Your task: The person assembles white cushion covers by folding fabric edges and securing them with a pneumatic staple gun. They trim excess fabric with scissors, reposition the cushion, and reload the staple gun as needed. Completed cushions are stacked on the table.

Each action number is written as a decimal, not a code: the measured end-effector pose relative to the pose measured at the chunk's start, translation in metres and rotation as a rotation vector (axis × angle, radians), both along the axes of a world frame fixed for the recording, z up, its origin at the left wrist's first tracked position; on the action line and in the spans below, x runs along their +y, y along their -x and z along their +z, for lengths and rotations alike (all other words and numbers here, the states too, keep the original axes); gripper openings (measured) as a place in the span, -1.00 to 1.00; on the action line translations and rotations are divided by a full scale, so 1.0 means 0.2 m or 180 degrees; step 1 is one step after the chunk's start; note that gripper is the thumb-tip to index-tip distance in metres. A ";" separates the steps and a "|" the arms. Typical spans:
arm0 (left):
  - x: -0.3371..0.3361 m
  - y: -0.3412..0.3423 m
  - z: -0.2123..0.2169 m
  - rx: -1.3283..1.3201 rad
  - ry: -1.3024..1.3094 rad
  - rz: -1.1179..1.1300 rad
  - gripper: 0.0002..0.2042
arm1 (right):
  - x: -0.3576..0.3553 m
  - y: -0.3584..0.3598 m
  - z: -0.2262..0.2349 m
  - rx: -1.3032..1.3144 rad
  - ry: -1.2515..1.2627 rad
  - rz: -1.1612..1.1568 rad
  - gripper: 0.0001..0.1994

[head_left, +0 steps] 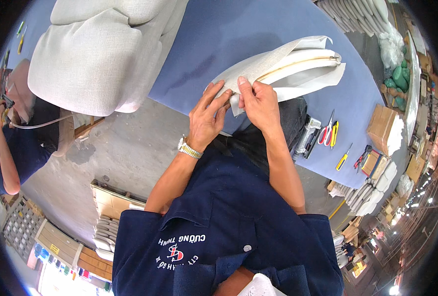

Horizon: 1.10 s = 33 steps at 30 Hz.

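A long curved cushion piece (278, 61) with light grey fabric lies over the blue-topped table at its near edge, its pale inner layers and a thin wood-coloured edge showing along the open side. My right hand (261, 104) is closed on the fabric at the near end, thumb on top and fingers curled under. Beside it, my left hand (208, 116), with a watch on the wrist, holds the same end with bent fingers over the fabric edge. The undersides of both grips are hidden. A loose white flap (303, 89) hangs open along the piece's right side.
Right of my hands lie a staple gun (307, 134), red-handled scissors (326, 133), a yellow cutter (335, 134) and a yellow screwdriver (343, 157). Large grey upholstered cushions (88, 59) stand at left. Another person (26, 133) works beyond them. A cardboard box (382, 126) sits at right.
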<state>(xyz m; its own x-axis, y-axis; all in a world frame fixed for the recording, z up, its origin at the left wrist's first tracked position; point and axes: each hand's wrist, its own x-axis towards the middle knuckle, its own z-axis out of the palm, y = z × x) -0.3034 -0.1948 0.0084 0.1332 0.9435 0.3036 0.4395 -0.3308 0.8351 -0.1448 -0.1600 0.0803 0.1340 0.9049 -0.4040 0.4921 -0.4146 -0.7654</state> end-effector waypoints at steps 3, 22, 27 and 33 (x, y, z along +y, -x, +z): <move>0.01 0.01 -0.01 0.0091 0.0023 -0.0023 -0.56 | 0.01 0.01 -0.02 0.0011 -0.0032 -0.0025 -0.40; 0.07 0.06 0.08 -0.0045 0.0651 -0.0199 -0.49 | -0.04 0.05 -0.09 0.0638 -0.0457 -0.0332 -0.48; 0.10 0.09 0.09 -0.0228 0.0930 -0.0227 -0.49 | 0.00 0.06 -0.06 0.0433 -0.0468 -0.0086 -0.48; 0.10 0.08 0.10 -0.0295 0.1137 -0.0249 -0.49 | -0.01 0.06 -0.01 0.0290 -0.0204 -0.0194 -0.50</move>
<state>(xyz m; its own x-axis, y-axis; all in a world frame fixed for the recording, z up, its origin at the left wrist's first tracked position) -0.3195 -0.1739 0.0284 0.1964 0.9801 -0.0286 0.3416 -0.0411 0.9390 -0.1569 -0.1630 0.0789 0.1549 0.9205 -0.3586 0.3948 -0.3904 -0.8317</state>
